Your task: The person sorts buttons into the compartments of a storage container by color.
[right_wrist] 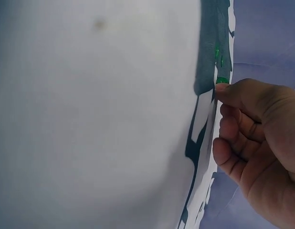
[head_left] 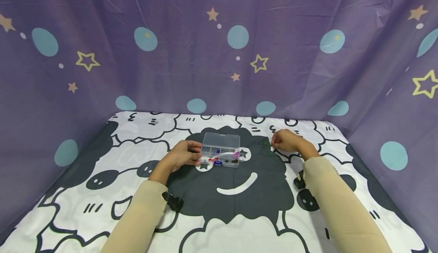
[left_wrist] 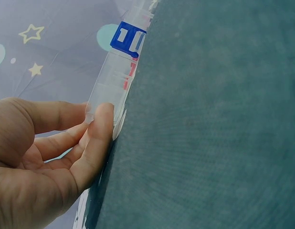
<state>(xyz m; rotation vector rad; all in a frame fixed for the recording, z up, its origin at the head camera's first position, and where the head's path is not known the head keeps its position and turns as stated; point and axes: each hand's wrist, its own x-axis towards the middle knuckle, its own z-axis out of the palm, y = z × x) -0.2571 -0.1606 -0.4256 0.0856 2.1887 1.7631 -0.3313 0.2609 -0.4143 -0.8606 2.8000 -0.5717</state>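
Note:
A clear plastic compartment box stands with its lid raised on the dark sheep print. Small red, blue, pink and dark pieces show in its compartments. My left hand grips the box's left end, thumb and fingers on either side of the corner; a blue latch shows farther along the wall. Over to the right, my right hand is low over the cloth, pinching a small green piece at its fingertips. Two more green pieces, one being a green bit, lie close by on the cloth.
A white cloth printed with cartoon sheep covers the table. Purple curtains with stars and blue ovals hang behind it and along both sides. Dark camera mounts, one a black wrist unit, sit on both wrists.

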